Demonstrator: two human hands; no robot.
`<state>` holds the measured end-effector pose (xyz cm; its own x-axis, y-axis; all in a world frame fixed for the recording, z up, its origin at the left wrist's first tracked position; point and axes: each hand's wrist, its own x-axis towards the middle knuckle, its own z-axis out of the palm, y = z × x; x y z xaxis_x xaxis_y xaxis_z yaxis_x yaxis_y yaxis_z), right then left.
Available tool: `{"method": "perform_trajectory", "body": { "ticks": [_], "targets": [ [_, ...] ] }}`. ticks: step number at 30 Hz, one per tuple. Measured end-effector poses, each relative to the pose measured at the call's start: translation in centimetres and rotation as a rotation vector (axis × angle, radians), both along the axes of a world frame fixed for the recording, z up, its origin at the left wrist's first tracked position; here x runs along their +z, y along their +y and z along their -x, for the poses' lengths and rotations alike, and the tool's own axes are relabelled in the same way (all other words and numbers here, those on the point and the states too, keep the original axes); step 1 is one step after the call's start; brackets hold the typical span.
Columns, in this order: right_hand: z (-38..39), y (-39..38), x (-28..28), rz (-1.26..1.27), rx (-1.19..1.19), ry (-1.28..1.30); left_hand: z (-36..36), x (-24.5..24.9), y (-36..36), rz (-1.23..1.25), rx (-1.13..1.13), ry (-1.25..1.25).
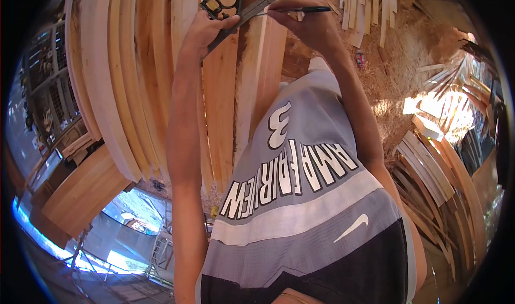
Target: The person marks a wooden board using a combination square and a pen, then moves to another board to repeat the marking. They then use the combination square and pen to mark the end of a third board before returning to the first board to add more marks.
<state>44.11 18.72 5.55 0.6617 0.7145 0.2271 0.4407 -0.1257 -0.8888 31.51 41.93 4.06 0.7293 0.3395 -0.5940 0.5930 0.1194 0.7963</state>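
Observation:
At the top centre of the head view, my left hand [209, 29] grips a metal combination square [252, 12], its thumb pressed on the ruler near the square's dark head. The ruler lies slantwise across a wooden board [244, 62] with a rough dark edge. To the right of it, my right hand [306, 22] pinches a dark green pen or pencil [314, 9], held almost level, its tip at the ruler's edge. Fingers of my right hand are close to the far end of the ruler.
Long planks [112, 62] lie side by side at the left. Offcut strips [367, 6] rest at the upper right on sawdust-covered ground [397, 68]. A pile of wood scraps [434, 186] is at the right, and a red can [360, 59] lies near my right forearm.

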Motion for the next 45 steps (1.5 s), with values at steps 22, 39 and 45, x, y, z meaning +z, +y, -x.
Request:
{"method": "perform_trajectory", "body": {
  "ticks": [22, 39, 45],
  "targets": [
    [1.4, 1.4, -0.6, -0.026, 0.115, 0.062, 0.0, -0.1, -0.2, 0.000, 0.002, -0.013],
    [-1.5, -0.8, 1.1, 0.045, -0.035, -0.340, 0.1, 0.3, -0.4, -0.078, -0.005, 0.007],
    [-2.0, -1.6, 0.8, 0.016, -0.093, -0.146, 0.0, 0.5, -0.1, -0.086, -0.058, 0.049]
  ]
}}
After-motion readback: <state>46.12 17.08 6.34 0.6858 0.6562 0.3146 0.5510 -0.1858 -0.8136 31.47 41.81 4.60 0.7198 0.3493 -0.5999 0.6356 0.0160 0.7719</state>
